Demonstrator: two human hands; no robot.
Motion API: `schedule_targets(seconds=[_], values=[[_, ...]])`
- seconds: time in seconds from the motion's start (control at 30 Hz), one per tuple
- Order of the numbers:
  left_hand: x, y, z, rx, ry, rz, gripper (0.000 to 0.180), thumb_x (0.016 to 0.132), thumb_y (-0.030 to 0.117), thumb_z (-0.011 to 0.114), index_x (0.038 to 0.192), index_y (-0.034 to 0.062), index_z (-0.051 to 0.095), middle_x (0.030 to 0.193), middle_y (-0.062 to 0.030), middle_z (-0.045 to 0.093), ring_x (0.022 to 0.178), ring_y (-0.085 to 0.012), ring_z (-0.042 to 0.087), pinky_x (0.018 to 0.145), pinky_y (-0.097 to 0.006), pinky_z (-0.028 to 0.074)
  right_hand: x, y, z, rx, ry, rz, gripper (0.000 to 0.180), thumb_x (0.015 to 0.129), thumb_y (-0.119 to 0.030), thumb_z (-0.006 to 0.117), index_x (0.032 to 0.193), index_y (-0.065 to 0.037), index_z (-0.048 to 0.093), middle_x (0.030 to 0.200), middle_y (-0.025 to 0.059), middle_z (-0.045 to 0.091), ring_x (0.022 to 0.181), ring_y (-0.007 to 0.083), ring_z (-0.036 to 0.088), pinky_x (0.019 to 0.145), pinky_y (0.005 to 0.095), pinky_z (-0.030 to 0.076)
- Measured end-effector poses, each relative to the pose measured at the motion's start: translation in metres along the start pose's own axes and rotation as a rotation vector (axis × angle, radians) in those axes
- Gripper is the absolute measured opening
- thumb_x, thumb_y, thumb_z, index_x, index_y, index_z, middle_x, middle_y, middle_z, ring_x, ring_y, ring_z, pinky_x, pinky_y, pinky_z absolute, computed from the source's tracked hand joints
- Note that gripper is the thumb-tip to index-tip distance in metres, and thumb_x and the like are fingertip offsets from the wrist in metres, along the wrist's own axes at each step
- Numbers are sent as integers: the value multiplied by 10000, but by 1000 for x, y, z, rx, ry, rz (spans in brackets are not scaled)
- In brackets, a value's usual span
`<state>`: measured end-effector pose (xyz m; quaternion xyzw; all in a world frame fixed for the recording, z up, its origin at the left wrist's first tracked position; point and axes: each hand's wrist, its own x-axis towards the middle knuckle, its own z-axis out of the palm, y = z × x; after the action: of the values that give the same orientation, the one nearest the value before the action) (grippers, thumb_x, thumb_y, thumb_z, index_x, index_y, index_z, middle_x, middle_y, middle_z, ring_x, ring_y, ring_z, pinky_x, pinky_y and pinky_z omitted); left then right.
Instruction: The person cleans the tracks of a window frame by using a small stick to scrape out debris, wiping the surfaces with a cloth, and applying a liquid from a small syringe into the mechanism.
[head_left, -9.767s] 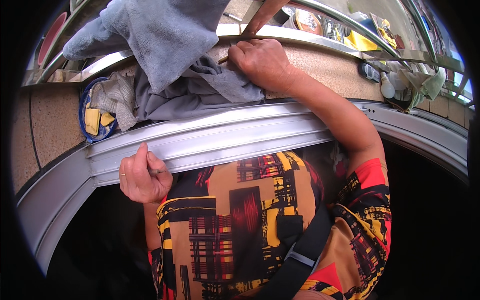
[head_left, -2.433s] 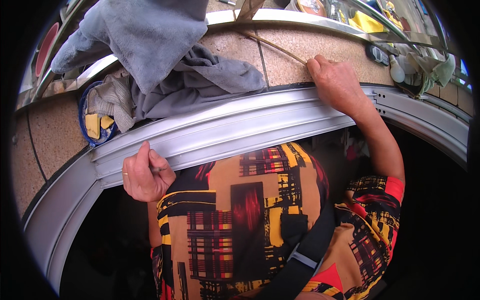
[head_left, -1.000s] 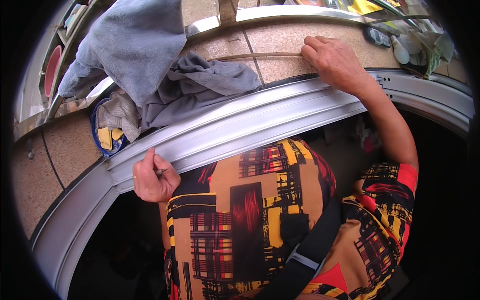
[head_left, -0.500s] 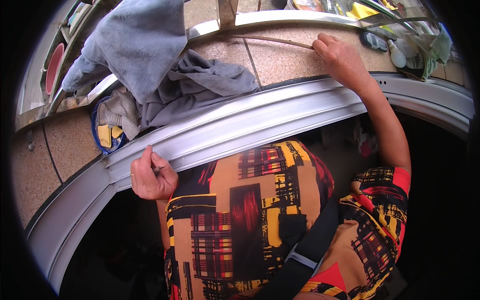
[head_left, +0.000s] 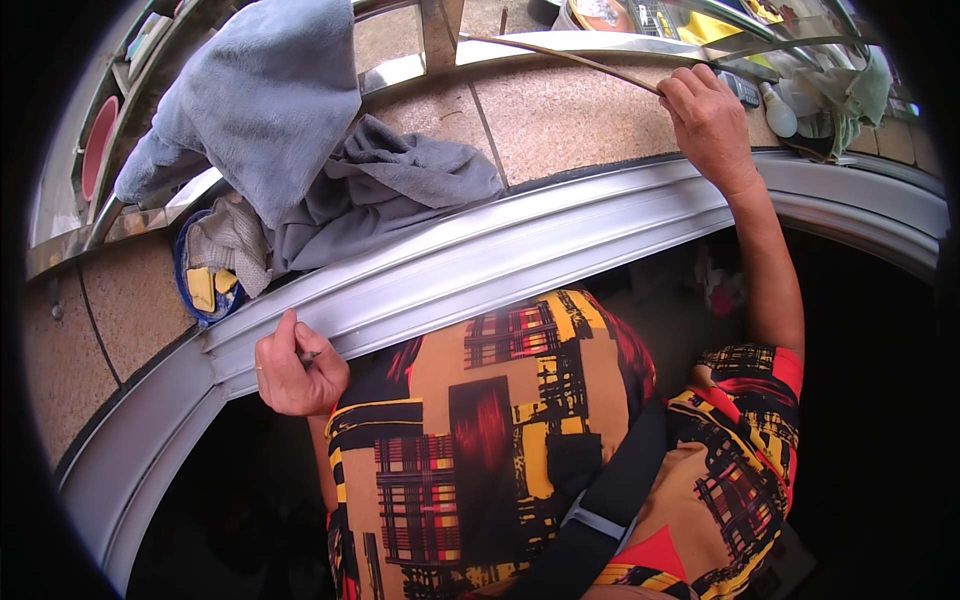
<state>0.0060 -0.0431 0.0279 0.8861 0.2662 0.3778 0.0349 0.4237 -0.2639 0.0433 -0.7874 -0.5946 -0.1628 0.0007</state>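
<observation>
R hand [head_left: 708,120] is up at the far side of the tiled bench [head_left: 570,115], fingers pinched shut on one end of a thin brown stick [head_left: 560,55]. The stick runs from that hand back toward the upright metal post [head_left: 440,30], lying low along the metal rail [head_left: 520,42] at the bench's far edge; can't tell if it touches the rail or sits just above it.

L hand [head_left: 298,365] is curled into a loose fist against the near lip of the grey moulded bench edge [head_left: 480,265], thumb up. Something small and dark shows between thumb and fingers, too small to say what.

A pale blue-grey towel [head_left: 255,110] hangs over the rail at left, w/ a darker grey cloth [head_left: 390,190] bunched under it on the tiles. Just beside that, a blue basket [head_left: 205,290] w/ rags and yellow bits. Far right: a white bulb [head_left: 778,115] and a greenish cloth [head_left: 850,95].

Step in hand, as I judge it: the stick's end is gripped and being lifted or drawn clear of the rail. Any next move needs the pinch kept firm, since the stick is long and thin and looks likely to flex or swing, and its far end must clear the post and the hanging towel. L hand looks to be only bracing the body at the edge.
</observation>
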Motion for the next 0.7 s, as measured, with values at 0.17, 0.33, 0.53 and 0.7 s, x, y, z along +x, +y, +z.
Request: schedule_targets(seconds=[0.17,0.33,0.53,0.7], values=[[-2,-2,0,-5,-10,-2,156,833,-61,624,977,-58,684,610,-78,486,489,-207,437,455,-313,355,4,12,16,244,-39,338,133,980,-160,536,921,-44,561,833,169,650,804,381,635,685,475,492],[0,3,-4,21,6,4,156,836,-59,621,980,-55,683,612,-78,495,488,-209,437,454,-318,355,32,-1,19,631,73,459,224,1014,-235,510,936,-32,565,816,224,644,791,415,634,669,491,474],[-2,-1,-3,-17,-7,17,151,838,-60,620,977,-58,680,618,-81,504,488,-209,435,453,-322,358,38,18,21,640,37,579,265,999,-293,517,973,-38,585,850,242,656,849,445,631,736,534,478],[-5,-3,-1,-4,19,28,152,842,-61,616,980,-63,680,619,-81,502,488,-208,434,451,-322,358,18,29,37,343,-203,474,251,997,-223,529,901,-12,627,745,165,642,710,268,655,658,368,510]])
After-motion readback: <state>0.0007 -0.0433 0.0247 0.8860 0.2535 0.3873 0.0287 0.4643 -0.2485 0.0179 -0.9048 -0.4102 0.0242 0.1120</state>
